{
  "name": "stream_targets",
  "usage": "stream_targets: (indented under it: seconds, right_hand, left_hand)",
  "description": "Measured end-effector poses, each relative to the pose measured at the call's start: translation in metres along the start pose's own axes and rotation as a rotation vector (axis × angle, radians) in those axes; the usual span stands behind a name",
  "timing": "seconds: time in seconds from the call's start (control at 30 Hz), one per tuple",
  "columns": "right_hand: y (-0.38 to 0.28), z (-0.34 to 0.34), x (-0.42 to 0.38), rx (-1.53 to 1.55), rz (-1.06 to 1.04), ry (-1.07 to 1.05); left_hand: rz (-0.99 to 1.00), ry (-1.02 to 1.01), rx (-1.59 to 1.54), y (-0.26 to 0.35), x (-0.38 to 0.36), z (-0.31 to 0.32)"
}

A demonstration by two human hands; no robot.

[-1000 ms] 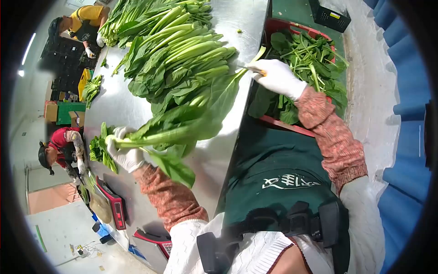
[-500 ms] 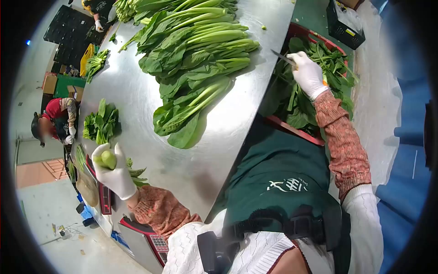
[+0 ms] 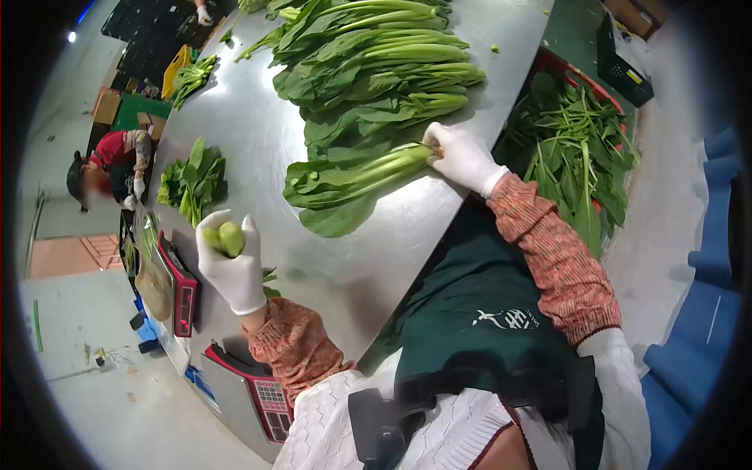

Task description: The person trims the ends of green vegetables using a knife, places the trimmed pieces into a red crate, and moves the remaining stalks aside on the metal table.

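My left hand [image 3: 233, 262], white-gloved, is closed around leafy green stalks [image 3: 231, 238]; their pale, thick ends face up. Over on the steel table [image 3: 266, 196], my gloved right hand [image 3: 464, 159] pinches the stem end of the nearest leafy green [image 3: 368, 176] in a long row. Its leaves point left and rest on the metal. Further leafy greens [image 3: 376, 74] lie side by side beyond it. No knife shows in my right hand now; its palm side is hidden. A small leafy bunch [image 3: 194, 180] sits beyond my left hand.
A red crate [image 3: 583, 74] of loose leaves [image 3: 576, 149] stands right of the table edge. Two scales [image 3: 184, 301] with red trim are at lower left. Across the table a person [image 3: 117, 168] works. A black crate [image 3: 623, 63] is at upper right.
My right hand has moved left from over the red crate, where it held a knife, to the stem end of the nearest green. My left hand still holds its stalks. The view has shifted.
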State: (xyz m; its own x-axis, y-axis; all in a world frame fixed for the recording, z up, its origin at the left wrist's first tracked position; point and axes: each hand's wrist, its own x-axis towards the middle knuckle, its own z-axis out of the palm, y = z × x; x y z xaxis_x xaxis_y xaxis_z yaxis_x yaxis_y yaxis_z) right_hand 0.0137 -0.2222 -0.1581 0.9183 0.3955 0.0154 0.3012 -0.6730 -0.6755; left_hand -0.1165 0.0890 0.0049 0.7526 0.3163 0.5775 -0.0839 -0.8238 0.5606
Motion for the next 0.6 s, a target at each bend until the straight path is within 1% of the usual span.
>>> stream_targets:
  seconds: [0.03, 0.13, 0.17, 0.23, 0.27, 0.33, 0.4, 0.47, 0.53, 0.6]
  right_hand:
    - [-0.001, 0.003, -0.001, 0.077, 0.08, -0.026]
    - [-0.009, 0.016, -0.006, 0.129, -0.083, 0.044]
    - [-0.013, 0.017, -0.01, 0.0, -0.066, 0.01]
    - [-0.012, 0.019, -0.005, 0.005, -0.043, -0.049]
    - [-0.01, 0.02, -0.004, 0.009, -0.028, -0.077]
    - [0.003, 0.011, -0.008, 0.286, -0.037, -0.084]
    - [0.023, 0.001, -0.019, 0.576, -0.024, -0.057]
    - [0.002, -0.056, -0.054, 0.88, 0.191, -0.071]
    - [0.039, -0.088, -0.085, 0.88, 0.356, -0.091]
    - [0.062, -0.122, -0.122, 0.91, 0.369, 0.084]
  left_hand:
    - [-0.038, -0.013, -0.019, 0.003, -0.004, 0.004]
    - [-0.09, -0.043, -0.06, 0.013, -0.008, 0.012]
    - [-0.096, -0.047, -0.07, 0.016, -0.007, 0.012]
    - [-0.11, -0.047, -0.1, 0.017, -0.005, 0.01]
    - [-0.079, -0.032, -0.068, 0.016, -0.004, 0.008]
    - [-0.014, -0.005, -0.015, 0.015, -0.003, 0.003]
    - [-0.049, -0.009, -0.018, 0.012, -0.004, 0.0]
    - [-0.094, -0.024, -0.034, 0.013, -0.005, 0.002]
    - [-0.096, -0.046, -0.068, 0.019, -0.006, 0.008]
    - [-0.136, -0.09, -0.152, 0.02, -0.004, 0.017]
